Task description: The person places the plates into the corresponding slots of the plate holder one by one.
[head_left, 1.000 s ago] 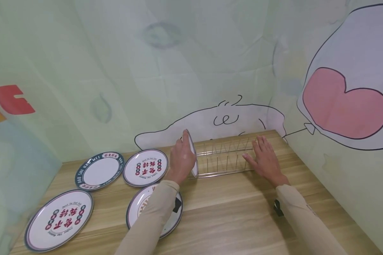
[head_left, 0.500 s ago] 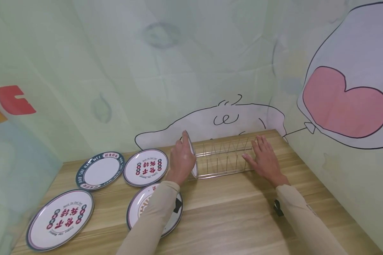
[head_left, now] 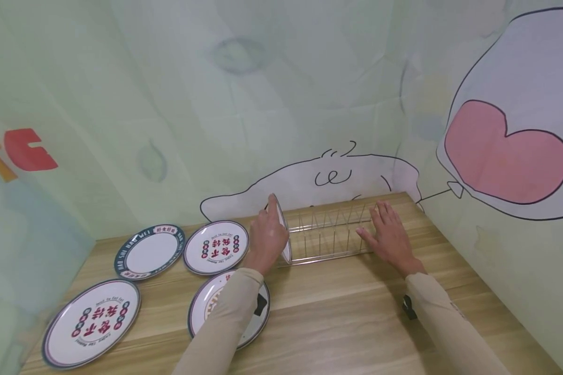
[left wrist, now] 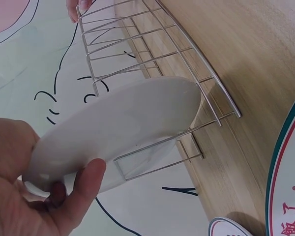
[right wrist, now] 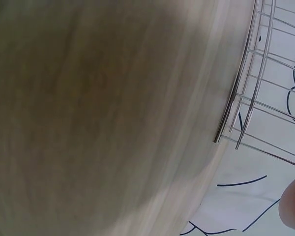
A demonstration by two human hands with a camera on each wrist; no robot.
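Observation:
At the left end of a wire dish rack [head_left: 328, 257], a white plate [head_left: 285, 249] stands on edge. My left hand [head_left: 267, 237] grips its rim, the forefinger pointing up along the edge. In the left wrist view the thumb [left wrist: 91, 179] presses the plain underside of the plate [left wrist: 123, 118], which leans among the wires of the rack. My right hand [head_left: 389, 239] rests at the rack's right end with its fingers extended. Only one fingertip [right wrist: 293, 206] shows beside the rack [right wrist: 236, 86] in the right wrist view.
Left on the wooden table [head_left: 347, 312] lie a dark-rimmed plate [head_left: 150, 252], a smaller lettered plate [head_left: 218, 247] and a big lettered plate [head_left: 94, 323]. My left sleeve [head_left: 225, 323] partly covers another plate [head_left: 255, 330]. A cartoon-printed curtain [head_left: 262, 130] hangs close behind the rack.
The head view shifts very slightly. Both hands, the plate and the dish rack keep their places.

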